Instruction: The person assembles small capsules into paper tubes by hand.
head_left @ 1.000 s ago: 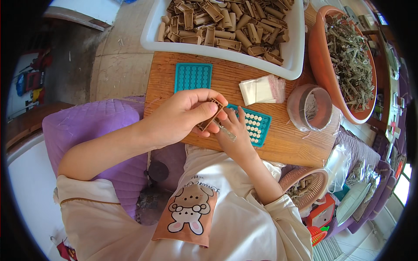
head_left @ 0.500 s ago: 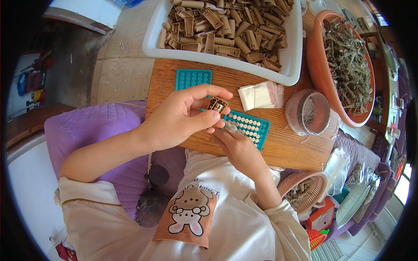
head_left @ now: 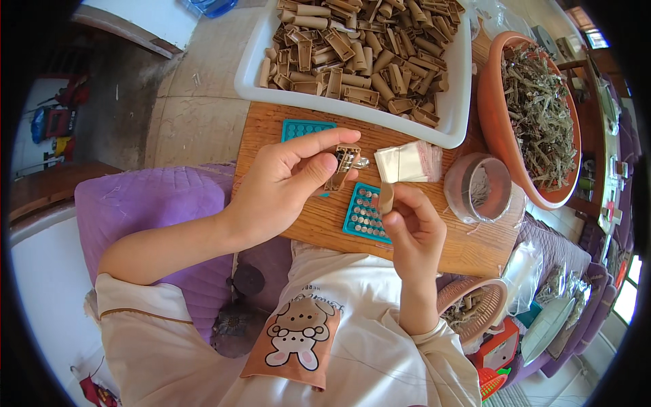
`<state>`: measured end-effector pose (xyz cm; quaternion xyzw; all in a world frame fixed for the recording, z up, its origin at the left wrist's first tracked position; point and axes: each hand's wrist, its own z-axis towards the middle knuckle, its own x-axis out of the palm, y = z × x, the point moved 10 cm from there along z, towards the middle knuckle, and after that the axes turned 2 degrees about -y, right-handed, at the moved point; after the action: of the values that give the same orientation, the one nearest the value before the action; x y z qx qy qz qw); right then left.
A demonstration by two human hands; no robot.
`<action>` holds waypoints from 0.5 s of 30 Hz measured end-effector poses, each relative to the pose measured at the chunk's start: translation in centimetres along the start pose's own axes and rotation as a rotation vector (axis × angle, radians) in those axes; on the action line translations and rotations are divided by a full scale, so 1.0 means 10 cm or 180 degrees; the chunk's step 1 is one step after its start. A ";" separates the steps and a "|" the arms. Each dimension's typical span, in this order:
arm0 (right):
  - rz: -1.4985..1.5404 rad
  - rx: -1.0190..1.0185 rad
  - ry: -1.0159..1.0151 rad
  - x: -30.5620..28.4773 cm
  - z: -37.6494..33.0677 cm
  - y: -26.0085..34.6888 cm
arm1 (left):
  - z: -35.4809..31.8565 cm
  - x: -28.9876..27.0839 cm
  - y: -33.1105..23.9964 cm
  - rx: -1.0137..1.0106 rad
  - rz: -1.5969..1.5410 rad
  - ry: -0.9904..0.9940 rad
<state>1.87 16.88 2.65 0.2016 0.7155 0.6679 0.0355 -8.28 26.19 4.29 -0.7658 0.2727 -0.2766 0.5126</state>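
My left hand [head_left: 281, 180] is closed around a small brown plastic casing [head_left: 344, 167], gripped between thumb and fingers over the table. Metallic parts show inside it, and a shiny clear piece [head_left: 363, 163] juts from its right side. To the right, my right hand [head_left: 419, 227] pinches a tan curved plastic shell piece [head_left: 386, 198] upright between thumb and fingers, apart from the casing. Just below and between the hands lies a teal tray [head_left: 349, 224] with rows of small round whitish pieces; my right hand covers part of it.
A second teal tray [head_left: 308, 127] lies behind my left hand. Beside it are a banded stack of small clear bags [head_left: 403, 163] and a round tub [head_left: 458, 180]. A white bin [head_left: 352, 107] of tan shells, an orange basin [head_left: 489, 102] of clear-wrapped pieces and a woven basket [head_left: 502, 298] surround the table.
My right hand has drawn away from the left hand to the right and now holds up a tan shell piece. My left hand keeps the casing, turned so its inside shows.
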 end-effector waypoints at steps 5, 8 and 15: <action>0.0180 -0.0153 -0.0653 0.12 0.06 0.00 | -0.01 -0.07 -0.06 0.0204 0.0456 -0.0223; 0.0313 -0.0226 -0.0800 0.26 0.09 -0.04 | -0.03 -0.07 -0.09 0.0345 0.0384 -0.0246; 0.0648 -0.0450 -0.1104 0.33 0.11 -0.09 | -0.05 -0.02 -0.21 0.0557 0.0095 -0.0279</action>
<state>-1.06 18.98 2.39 0.3817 0.6260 0.6719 0.1044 -8.49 26.65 6.40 -0.7252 0.2362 -0.2580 0.5930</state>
